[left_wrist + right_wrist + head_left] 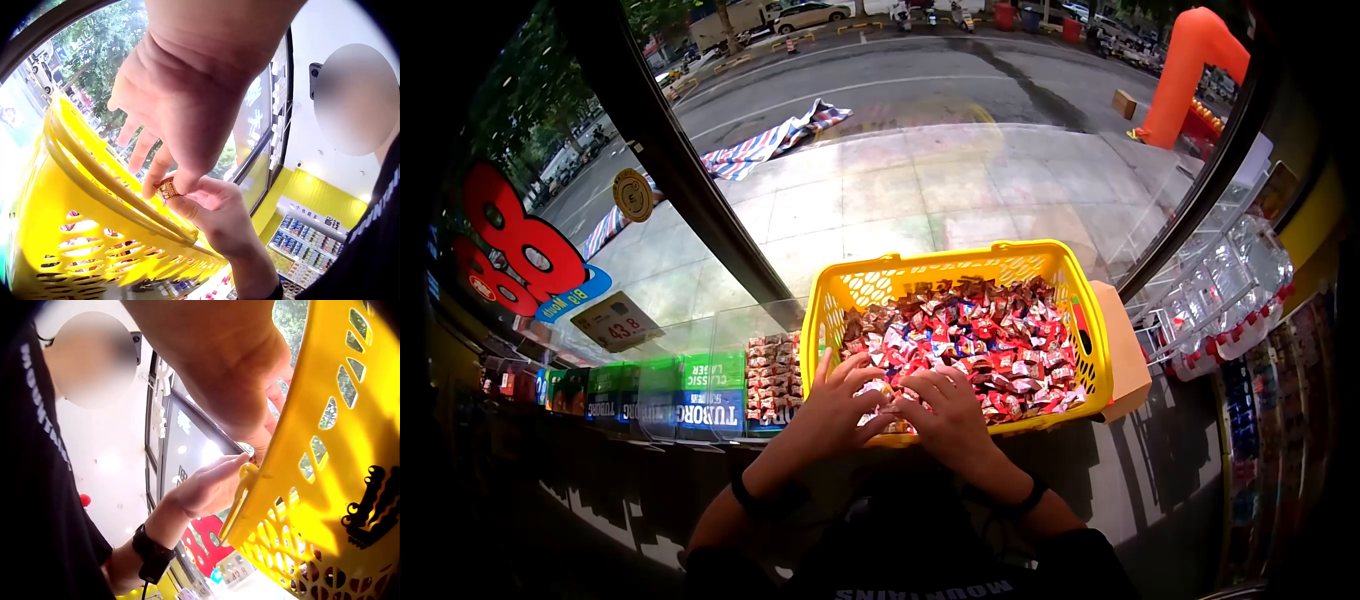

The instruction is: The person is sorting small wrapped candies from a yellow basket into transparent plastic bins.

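Note:
A yellow plastic basket (pixel 960 252) heaped with wrapped candies (pixel 970 345), mostly red, pink and brown, stands in front of me. Over its near rim my left hand (pixel 830 405) and right hand (pixel 950 415) meet. Between their fingertips is one small brown-wrapped candy (pixel 167 187). The left thumb and index finger pinch it from above in the left wrist view, and the right hand (pixel 215 212) pinches its lower end with the thumb. The other left fingers are spread. From the right wrist, the basket rim hides most of the candy.
A cardboard box (pixel 1122 350) sits against the basket's right side. Left of it are a stack of brown packets (pixel 773 375) and green-and-blue beer cartons (pixel 710 390). Beyond stands a glass window with a dark frame post (pixel 670 150). Bottles (pixel 1235 300) stand at right.

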A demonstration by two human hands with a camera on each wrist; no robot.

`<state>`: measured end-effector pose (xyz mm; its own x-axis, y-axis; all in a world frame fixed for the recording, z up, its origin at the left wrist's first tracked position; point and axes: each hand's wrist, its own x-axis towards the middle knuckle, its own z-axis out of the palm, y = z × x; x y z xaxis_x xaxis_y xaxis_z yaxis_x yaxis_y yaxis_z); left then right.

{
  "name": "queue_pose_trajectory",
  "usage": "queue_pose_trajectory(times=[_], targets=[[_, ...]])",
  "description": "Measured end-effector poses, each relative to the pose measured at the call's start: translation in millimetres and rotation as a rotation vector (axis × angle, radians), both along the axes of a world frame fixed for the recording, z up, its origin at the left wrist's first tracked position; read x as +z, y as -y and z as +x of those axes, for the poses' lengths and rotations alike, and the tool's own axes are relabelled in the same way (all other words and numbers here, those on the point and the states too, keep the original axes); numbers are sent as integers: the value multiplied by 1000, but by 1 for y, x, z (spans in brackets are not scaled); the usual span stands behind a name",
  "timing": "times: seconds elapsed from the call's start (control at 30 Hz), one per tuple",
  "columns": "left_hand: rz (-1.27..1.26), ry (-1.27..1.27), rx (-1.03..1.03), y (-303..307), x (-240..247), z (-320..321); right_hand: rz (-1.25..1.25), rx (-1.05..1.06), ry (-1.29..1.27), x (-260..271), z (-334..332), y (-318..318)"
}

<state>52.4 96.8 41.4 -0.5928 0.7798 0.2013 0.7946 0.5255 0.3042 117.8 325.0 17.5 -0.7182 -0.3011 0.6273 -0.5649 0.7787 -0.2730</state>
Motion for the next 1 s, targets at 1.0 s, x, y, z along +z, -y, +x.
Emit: queue_pose_trajectory(times=[1.0], targets=[[141, 201, -260, 281, -96, -62, 236, 155, 52, -73, -17, 274]])
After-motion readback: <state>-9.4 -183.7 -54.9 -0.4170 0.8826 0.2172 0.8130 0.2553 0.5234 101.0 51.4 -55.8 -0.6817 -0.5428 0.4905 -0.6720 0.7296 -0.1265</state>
